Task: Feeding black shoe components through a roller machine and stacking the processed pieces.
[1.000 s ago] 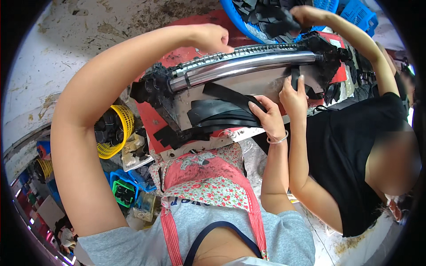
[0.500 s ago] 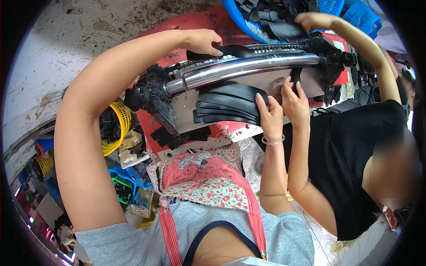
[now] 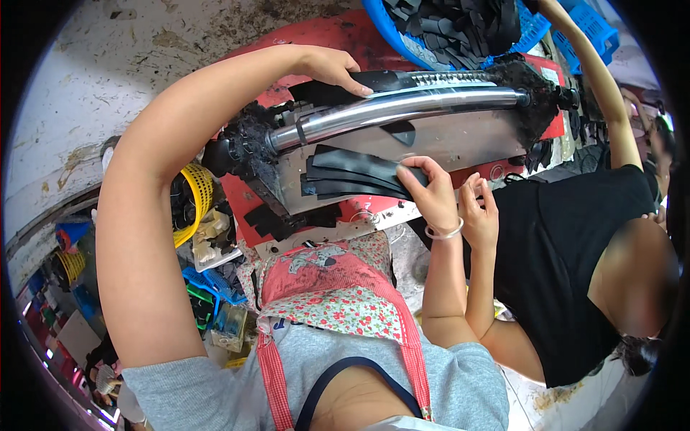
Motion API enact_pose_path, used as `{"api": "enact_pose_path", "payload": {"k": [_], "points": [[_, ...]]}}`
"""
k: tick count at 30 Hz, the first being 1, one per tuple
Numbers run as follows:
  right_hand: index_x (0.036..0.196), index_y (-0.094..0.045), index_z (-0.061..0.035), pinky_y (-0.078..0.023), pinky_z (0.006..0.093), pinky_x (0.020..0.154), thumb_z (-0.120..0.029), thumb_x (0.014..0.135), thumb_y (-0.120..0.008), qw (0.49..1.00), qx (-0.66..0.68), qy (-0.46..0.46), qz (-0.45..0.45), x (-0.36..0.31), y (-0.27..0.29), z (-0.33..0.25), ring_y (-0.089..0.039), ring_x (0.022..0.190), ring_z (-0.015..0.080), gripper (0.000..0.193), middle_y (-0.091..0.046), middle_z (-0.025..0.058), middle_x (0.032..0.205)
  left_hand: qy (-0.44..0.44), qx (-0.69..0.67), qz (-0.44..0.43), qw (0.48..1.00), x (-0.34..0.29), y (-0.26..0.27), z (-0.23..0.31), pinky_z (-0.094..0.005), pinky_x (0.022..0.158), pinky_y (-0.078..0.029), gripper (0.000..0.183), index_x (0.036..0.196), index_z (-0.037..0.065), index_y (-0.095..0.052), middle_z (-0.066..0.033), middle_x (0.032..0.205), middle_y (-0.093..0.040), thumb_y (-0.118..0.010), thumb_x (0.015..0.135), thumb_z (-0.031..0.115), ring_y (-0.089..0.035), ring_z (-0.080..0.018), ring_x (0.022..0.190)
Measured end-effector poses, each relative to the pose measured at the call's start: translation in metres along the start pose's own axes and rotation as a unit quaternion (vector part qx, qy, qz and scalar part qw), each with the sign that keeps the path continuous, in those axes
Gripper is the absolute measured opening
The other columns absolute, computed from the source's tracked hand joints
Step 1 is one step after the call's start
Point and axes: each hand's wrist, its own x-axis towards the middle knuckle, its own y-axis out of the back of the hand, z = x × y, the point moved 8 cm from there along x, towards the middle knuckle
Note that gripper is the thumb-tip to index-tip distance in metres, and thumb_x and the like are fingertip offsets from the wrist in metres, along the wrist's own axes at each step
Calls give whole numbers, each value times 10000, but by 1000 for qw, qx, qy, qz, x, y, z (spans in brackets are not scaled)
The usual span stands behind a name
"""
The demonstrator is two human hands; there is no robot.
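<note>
My right hand [image 3: 429, 188] is closed on a fanned stack of black strips [image 3: 352, 172], thin and leather-like. They spread leftward over the metal plate in front of a machine's shiny steel roller [image 3: 402, 106]. Beyond the roller, my left hand [image 3: 334, 70] has its thumb and fingers closed around a black strip [image 3: 381, 79] lying along the toothed rear of the machine. Its far fingers are partly hidden. A small dark pointed piece [image 3: 400, 131] lies on the metal plate [image 3: 467, 140] under the roller.
A co-worker in black sits at the right, with one hand [image 3: 480, 214] beside my right wrist and the other arm raised toward the blue baskets. A blue basket [image 3: 402, 44] of black pieces stands behind the machine. Scraps [image 3: 277, 221] lie on its red front; a yellow basket [image 3: 198, 197] stands left.
The co-worker's near hand has drawn back from the plate, and the other has left the basket, upward. My right hand has tilted the strips. My left hand has shifted slightly rightward.
</note>
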Motion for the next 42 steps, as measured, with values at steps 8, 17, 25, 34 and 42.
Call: {"api": "enact_pose_path", "payload": {"k": [8, 17, 25, 34, 42], "points": [[807, -628, 18, -413, 194, 554, -134, 777, -681, 995, 46, -84, 23, 4, 3, 10, -495, 603, 33, 163, -600, 8, 669, 20, -1, 2, 1000, -1, 5, -2, -331, 854, -421, 748, 1102, -64, -560, -176, 1039, -591, -627, 710, 570, -565, -252, 972], [866, -619, 29, -408, 204, 567, -114, 756, -700, 989, 56, -138, 5, 0, 1, 25, -503, 640, 53, 198, -603, 10, 715, 25, 9, 30, 999, 3, 9, -9, -338, 884, -398, 736, 1113, -15, -570, -148, 1056, -585, -586, 731, 614, -543, -234, 993], [918, -595, 31, -459, 220, 696, -79, 790, -662, 991, 94, -74, 66, 1, 10, 13, -570, 768, 86, 182, -632, 68, 847, 27, -28, 16, 999, -4, 7, -3, -367, 942, -360, 843, 1134, -46, -553, -197, 1111, -559, -568, 695, 674, -513, -280, 1075], [942, -589, 18, -456, 219, 668, -82, 780, -678, 987, 106, -36, 112, 0, 13, 12, -557, 737, 90, 210, -621, 56, 821, 24, -13, 31, 999, 0, 8, -8, -362, 924, -380, 838, 1113, -43, -567, -190, 1078, -576, -575, 688, 678, -536, -274, 1036], [838, -580, 37, -459, 216, 664, -73, 718, -724, 993, 95, -33, 56, -3, 0, -4, -572, 721, 84, 217, -641, 67, 778, 19, -17, 38, 999, 0, 8, -9, -355, 934, -371, 819, 1118, -40, -566, -183, 1097, -571, -571, 702, 666, -527, -268, 1052]]}}
